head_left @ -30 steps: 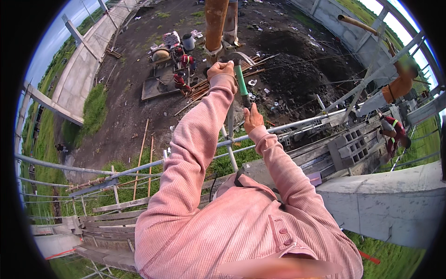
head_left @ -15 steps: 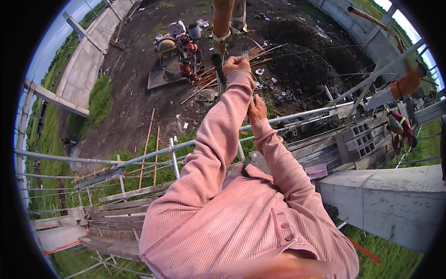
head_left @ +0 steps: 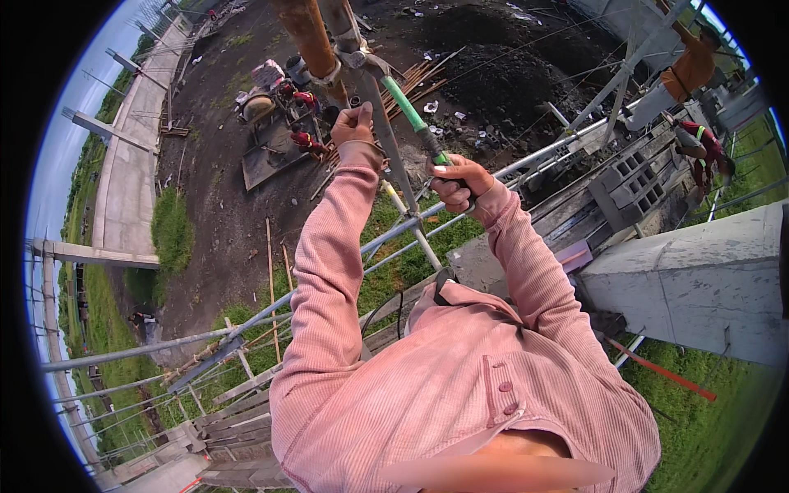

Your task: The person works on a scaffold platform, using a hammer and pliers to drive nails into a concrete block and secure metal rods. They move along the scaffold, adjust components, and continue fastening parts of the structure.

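Observation:
My right hand (head_left: pixel 462 182) is wrapped round the dark lower end of a long green-handled bar tool (head_left: pixel 404 104). The tool slants up to the left, and its far end meets or overlaps a metal clamp (head_left: pixel 355 59) on a grey scaffold pole (head_left: pixel 385 135); whether it grips the clamp cannot be seen. Left of that pole my left hand (head_left: pixel 353 125) is closed with fingers pinched together, just below a rusty brown pole (head_left: pixel 308 41). What it holds, if anything, is hidden.
Scaffold rails (head_left: pixel 271 308) cross below my arms, high above dark ground. Two people in red work by a mixer (head_left: pixel 256 108) below. At right are hollow blocks (head_left: pixel 639 182), a concrete beam (head_left: pixel 682 283), a person in orange (head_left: pixel 690 66) and another in red (head_left: pixel 705 152).
My hands have moved apart, the right one away from the left forearm. The green tool now shows clearly in my right hand. The view has shifted, bringing the clamp into sight.

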The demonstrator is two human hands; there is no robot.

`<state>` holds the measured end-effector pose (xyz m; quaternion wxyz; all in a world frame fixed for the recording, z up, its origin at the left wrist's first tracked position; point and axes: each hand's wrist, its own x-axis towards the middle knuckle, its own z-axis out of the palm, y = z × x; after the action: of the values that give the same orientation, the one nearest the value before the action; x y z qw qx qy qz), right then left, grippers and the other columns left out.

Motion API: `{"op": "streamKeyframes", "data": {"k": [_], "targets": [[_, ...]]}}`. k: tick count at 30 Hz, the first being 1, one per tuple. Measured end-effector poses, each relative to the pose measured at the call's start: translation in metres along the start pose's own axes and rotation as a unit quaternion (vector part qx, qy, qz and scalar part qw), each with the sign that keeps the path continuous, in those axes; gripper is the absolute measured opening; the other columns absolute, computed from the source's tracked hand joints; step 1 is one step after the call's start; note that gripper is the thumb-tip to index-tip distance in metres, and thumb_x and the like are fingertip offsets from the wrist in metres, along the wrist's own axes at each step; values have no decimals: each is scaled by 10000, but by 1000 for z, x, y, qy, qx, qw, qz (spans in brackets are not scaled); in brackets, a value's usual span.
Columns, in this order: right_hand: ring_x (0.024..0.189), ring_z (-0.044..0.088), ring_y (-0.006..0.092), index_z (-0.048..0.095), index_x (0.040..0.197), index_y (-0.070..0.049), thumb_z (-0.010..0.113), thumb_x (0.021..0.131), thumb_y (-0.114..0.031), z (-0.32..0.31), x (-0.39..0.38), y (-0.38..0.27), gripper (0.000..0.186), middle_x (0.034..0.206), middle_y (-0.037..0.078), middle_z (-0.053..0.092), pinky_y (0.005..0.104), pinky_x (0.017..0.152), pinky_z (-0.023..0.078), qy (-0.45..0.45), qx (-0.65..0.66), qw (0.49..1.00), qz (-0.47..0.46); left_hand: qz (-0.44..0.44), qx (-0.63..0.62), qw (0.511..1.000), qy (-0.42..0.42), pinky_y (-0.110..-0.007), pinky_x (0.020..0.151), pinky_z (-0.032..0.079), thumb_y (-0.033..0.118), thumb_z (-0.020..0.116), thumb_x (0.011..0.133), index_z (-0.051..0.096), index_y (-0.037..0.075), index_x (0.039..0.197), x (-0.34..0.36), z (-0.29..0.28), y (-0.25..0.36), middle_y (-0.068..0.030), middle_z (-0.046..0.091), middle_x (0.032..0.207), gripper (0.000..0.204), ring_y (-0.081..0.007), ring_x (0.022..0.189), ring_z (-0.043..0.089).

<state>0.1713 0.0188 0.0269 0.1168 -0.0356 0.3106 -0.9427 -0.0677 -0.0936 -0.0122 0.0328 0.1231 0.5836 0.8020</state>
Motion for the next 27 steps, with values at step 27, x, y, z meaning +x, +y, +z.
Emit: {"op": "streamKeyframes", "data": {"k": [27], "targets": [[946,667,377,659,952,31,684,743,-225,25,39,-57,332,938,193,690,500,808,518,60,-765,639,55,-708,140,657,-219,-490,974,492,309,526,1008,596,61,1240,-204,-101,-237,-107,624,1311,347,-319,1125,627]]}}
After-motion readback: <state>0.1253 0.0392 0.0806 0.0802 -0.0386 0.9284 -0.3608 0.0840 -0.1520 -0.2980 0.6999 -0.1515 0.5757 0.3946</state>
